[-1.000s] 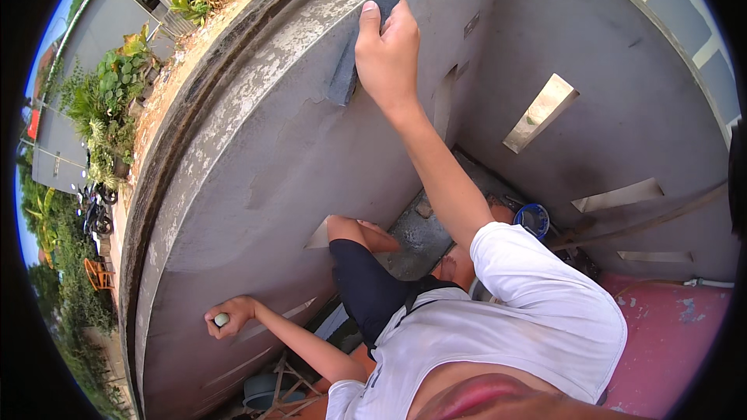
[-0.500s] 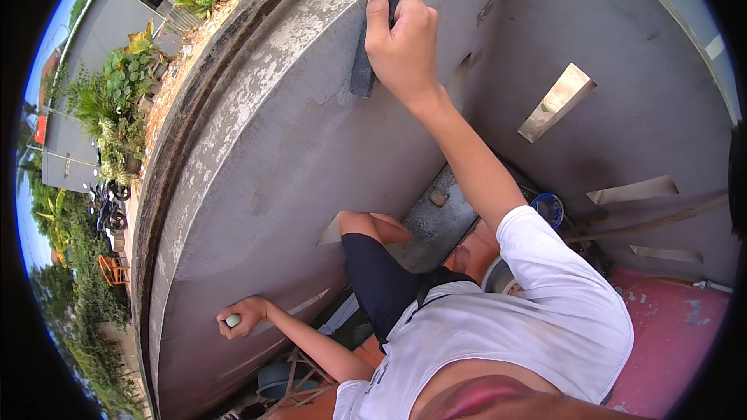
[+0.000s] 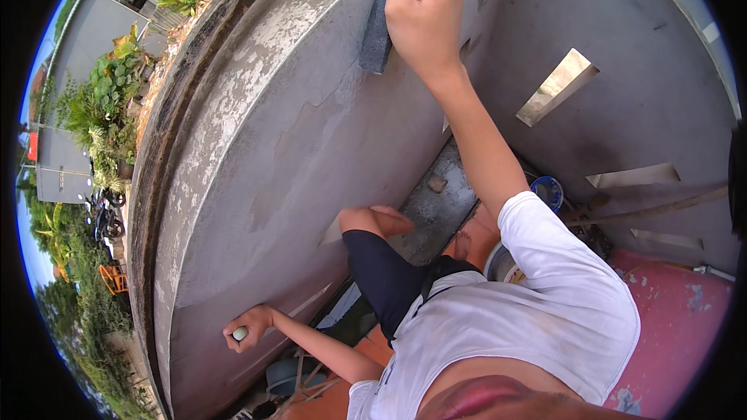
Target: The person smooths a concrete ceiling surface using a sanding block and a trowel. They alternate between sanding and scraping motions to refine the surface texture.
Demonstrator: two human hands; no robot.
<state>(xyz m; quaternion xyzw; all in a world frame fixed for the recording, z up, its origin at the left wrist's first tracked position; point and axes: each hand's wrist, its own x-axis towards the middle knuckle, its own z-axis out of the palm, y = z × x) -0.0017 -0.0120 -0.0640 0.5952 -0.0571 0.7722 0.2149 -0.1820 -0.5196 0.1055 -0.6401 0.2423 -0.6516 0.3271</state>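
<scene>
My right hand grips a dark grey oblong block against the plastered grey wall, near the top of the view and just inside the wall's pale, flaking rim. My left hand is at the lower left, closed around a small pale green rounded object near the same wall; only its rounded end shows. A rough lighter-edged patch marks the plaster between my two hands.
Another wall with slot openings stands at right, above a pink surface. Below are a blue-rimmed bucket, a grey tub, wooden sticks and a ledge by my legs. Outside are plants, motorbikes and an orange chair.
My right hand and the grey block have moved up and to the right along the wall. My left hand sits slightly lower and farther right in the picture, still closed.
</scene>
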